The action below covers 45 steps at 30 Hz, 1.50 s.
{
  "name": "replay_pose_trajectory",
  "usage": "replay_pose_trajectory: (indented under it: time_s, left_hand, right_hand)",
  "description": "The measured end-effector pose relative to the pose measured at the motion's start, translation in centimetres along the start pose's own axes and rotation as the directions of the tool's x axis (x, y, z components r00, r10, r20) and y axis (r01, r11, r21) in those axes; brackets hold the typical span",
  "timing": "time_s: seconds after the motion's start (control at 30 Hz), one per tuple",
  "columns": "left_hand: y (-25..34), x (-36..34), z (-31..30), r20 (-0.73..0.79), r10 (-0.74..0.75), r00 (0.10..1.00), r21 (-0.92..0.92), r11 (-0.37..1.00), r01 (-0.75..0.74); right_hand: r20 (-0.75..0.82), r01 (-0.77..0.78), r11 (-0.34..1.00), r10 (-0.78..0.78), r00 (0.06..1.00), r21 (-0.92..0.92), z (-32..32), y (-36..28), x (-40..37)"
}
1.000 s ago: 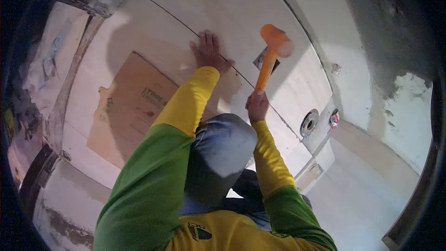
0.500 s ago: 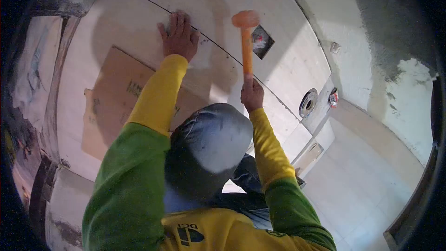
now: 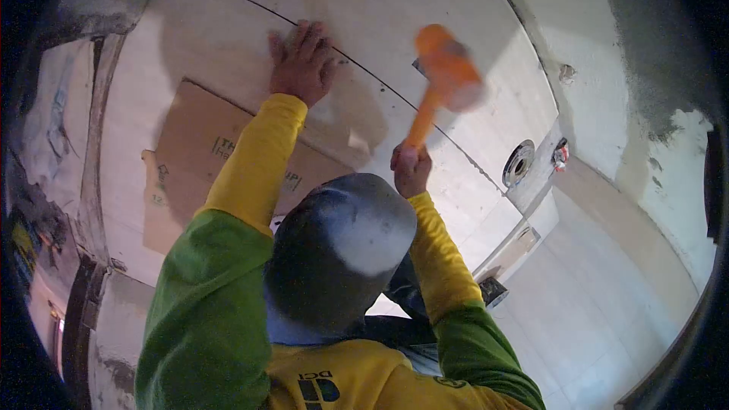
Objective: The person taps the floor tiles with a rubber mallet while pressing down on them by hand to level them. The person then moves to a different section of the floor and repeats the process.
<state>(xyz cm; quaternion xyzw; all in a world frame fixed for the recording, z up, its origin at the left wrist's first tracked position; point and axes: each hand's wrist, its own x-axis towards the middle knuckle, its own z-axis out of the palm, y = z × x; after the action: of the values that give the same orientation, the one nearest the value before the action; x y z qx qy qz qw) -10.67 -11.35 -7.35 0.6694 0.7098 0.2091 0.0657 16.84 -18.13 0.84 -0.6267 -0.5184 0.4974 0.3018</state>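
An orange mallet (image 3: 448, 68) is held up by its handle in my right hand (image 3: 411, 169), its head tilted to the right and smeared by motion. The mallet head hides most of a square cutout in the large pale tile (image 3: 486, 118). My left hand (image 3: 302, 64) rests with fingers spread near the dark joint between two large tiles. Below that hand lies a brown cardboard sheet (image 3: 190, 133) with green writing, partly covered by my left sleeve.
A round metal drain (image 3: 519, 164) sits at the right end of the tiles, with a small red and white object (image 3: 560, 155) beside it. A rough plastered wall (image 3: 600, 53) runs along the right. A rectangular recess (image 3: 516, 249) lies lower right.
The mallet has swung from nearly upright to tilted right, its head now over the square cutout. My left hand appears slightly lower and further right. The whole view has shifted a little.
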Motion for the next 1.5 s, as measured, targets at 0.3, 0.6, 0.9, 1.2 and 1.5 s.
replay_pose_trajectory:
  time_s: [0.3, 0.6, 0.9, 1.2, 1.5]
  left_hand:
    - [0.0, 0.1, 0.3, -0.012, -0.011, 1.000, 0.028, 1.000, 0.011]
    - [0.2, 0.0, 0.4, -0.044, -0.010, 0.999, -0.017, 1.000, 0.009]
    - [0.2, 0.1, 0.5, -0.008, -0.030, 1.000, 0.000, 1.000, 0.030]
    - [0.1, 0.2, 0.5, 0.010, -0.008, 1.000, 0.041, 0.999, 0.008]
    - [0.2, 0.3, 0.3, 0.022, -0.015, 1.000, 0.050, 0.999, 0.013]
  right_hand:
    - [0.005, -0.056, 0.995, 0.056, 0.998, -0.084, 0.7, -0.5, 1.2]
    - [0.067, -0.075, 0.943, 0.102, 0.993, -0.323, 1.6, -3.2, 1.6]
    - [0.002, -0.195, 0.973, 0.197, 0.980, -0.127, 1.5, -1.3, 2.7]
    - [-0.193, -0.104, 0.992, 0.088, 0.977, -0.070, -0.7, 0.5, 1.8]
    - [-0.231, -0.079, 0.993, 0.098, 0.968, 0.091, -0.6, -1.9, 1.0]
